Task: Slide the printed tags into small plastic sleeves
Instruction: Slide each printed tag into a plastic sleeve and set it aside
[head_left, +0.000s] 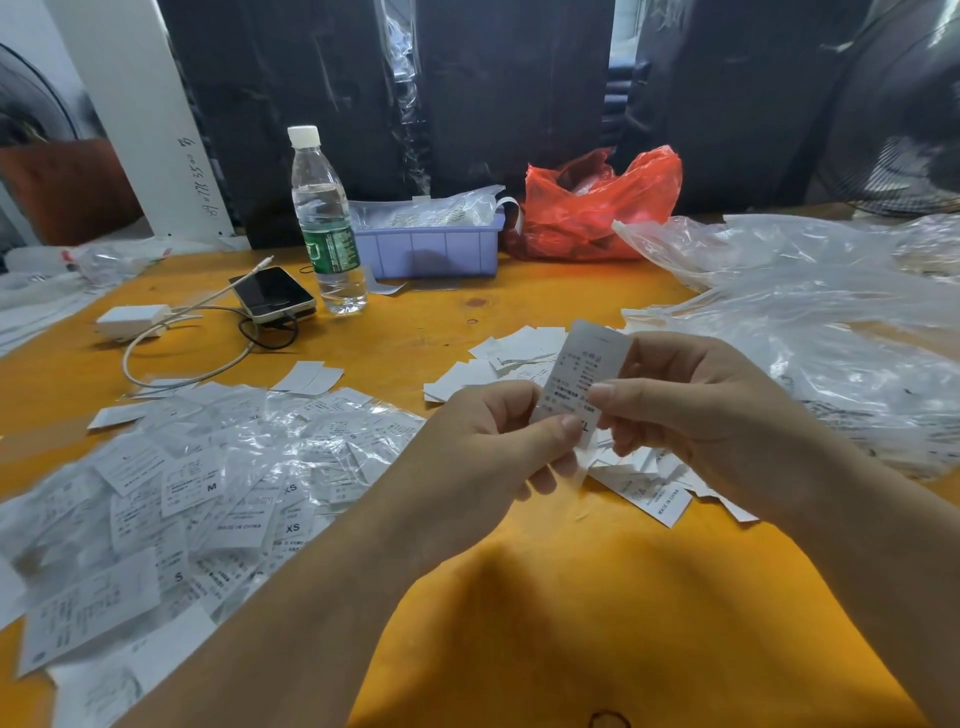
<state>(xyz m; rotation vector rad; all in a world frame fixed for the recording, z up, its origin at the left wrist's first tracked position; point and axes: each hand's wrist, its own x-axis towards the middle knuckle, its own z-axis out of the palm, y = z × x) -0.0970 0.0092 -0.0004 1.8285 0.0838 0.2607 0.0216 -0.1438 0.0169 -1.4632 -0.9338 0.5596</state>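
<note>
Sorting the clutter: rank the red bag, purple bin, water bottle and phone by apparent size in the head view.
1. red bag
2. purple bin, close to the bag in apparent size
3. water bottle
4. phone

The phone lies a little nearer the camera and still looks smallest.

One water bottle (328, 223), one phone (274, 293) and one charger (134, 320) are seen. One lilac tray (431, 252) and one red bag (597, 208) are counted. The tags are too many to be counted.

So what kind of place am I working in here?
Probably a garment-labelling or packing workbench: heaps of sleeved size tags, loose printed tags, and bundles of clear plastic bags spread over an orange table.
</note>
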